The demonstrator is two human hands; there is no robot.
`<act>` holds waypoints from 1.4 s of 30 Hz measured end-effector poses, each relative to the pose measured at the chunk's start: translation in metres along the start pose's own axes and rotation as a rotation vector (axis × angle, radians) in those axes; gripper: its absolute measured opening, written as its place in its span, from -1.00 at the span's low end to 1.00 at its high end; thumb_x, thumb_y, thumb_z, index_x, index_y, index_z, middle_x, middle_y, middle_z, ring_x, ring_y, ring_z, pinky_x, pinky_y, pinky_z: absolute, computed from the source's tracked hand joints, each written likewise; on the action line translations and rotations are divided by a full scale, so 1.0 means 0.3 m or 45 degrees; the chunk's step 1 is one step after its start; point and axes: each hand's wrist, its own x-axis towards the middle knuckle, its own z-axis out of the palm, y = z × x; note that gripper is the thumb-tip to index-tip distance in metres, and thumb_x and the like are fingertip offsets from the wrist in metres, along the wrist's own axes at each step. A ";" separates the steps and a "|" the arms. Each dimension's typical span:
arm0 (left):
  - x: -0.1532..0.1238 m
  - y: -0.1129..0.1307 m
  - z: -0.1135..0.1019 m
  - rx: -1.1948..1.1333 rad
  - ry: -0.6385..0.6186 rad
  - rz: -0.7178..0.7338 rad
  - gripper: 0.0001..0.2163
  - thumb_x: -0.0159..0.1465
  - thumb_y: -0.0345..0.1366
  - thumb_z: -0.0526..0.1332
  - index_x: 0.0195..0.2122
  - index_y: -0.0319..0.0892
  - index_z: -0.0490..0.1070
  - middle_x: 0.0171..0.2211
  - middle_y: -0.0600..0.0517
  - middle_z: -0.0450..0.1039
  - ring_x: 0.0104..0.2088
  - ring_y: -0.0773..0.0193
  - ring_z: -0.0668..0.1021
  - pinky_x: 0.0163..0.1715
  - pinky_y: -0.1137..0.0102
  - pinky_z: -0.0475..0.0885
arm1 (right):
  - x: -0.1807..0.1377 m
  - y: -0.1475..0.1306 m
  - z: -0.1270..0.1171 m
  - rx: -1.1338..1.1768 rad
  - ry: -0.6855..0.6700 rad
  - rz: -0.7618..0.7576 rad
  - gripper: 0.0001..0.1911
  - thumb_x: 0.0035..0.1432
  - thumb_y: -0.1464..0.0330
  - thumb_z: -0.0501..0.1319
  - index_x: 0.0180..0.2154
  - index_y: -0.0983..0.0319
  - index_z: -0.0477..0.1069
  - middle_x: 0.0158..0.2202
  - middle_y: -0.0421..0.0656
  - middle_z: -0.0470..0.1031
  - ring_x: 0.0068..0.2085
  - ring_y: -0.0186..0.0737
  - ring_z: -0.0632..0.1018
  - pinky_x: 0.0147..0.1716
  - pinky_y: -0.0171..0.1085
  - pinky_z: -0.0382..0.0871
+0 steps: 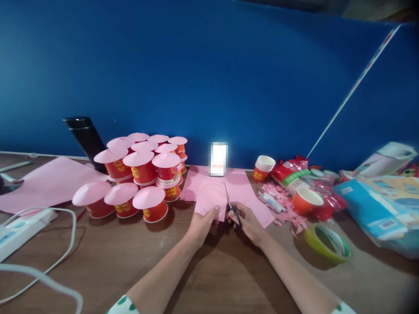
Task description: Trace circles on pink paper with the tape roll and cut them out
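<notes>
Pink paper point(211, 197) with a circle drawn on it is held just above the table point(209, 283), near the middle of the scene, in front of a stack of larger pink sheets point(241, 185). The left hand point(201, 226) pinches its near edge, thumb on top and fingers beneath; the right hand point(249, 223) grips the scissors point(229, 203) by their dark handles. The scissors' long axis runs from near to far, leaning a little left, so the tips point towards the far wall point(209, 87) while the handles sit to the near right. The blades lie along the right edge of the paper; how wide they stand apart is too small to tell. The paper itself lies squarish and slightly turned, with no clear long axis. The step in hand looks to be cutting, with the circle's outline not yet cut free. The next move would seem to call for a steady left pinch, the blades meeting the drawn line, and the paper being turned as the curve bends.
</notes>
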 end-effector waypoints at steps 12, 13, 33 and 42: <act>-0.005 0.005 0.004 0.000 0.028 0.010 -0.71 0.01 -0.16 0.29 -0.33 -0.25 0.36 -0.61 0.11 0.34 -0.69 0.48 0.28 -0.71 0.54 0.20 | -0.006 -0.006 0.002 0.022 0.021 0.040 -0.53 -0.04 0.09 0.27 -0.17 0.27 0.36 -0.48 -0.21 0.39 -0.45 -0.33 0.40 -0.52 -0.37 0.25; -0.008 0.011 0.008 -0.004 0.038 0.021 -0.72 0.01 -0.16 0.29 -0.34 -0.24 0.35 -0.61 0.11 0.34 -0.69 0.48 0.27 -0.71 0.54 0.19 | -0.006 -0.006 0.002 0.024 0.022 0.038 -0.53 -0.05 0.09 0.27 -0.17 0.27 0.37 -0.48 -0.20 0.39 -0.45 -0.33 0.41 -0.52 -0.37 0.25; -0.017 0.034 0.019 0.047 0.073 0.067 -0.67 0.03 -0.19 0.27 -0.23 -0.28 0.35 -0.60 0.12 0.33 -0.67 0.46 0.29 -0.70 0.53 0.23 | -0.004 -0.002 0.001 0.030 0.014 0.018 -0.55 -0.04 0.12 0.27 -0.15 0.26 0.36 -0.41 -0.18 0.42 -0.41 -0.31 0.43 -0.49 -0.36 0.29; -0.011 0.026 0.015 0.035 0.086 0.032 -0.66 0.00 -0.16 0.29 -0.27 -0.27 0.36 -0.58 0.10 0.35 -0.67 0.46 0.30 -0.69 0.54 0.24 | -0.005 -0.003 0.002 0.033 0.018 0.018 -0.54 -0.04 0.12 0.28 -0.15 0.26 0.36 -0.43 -0.18 0.42 -0.42 -0.33 0.42 -0.50 -0.37 0.28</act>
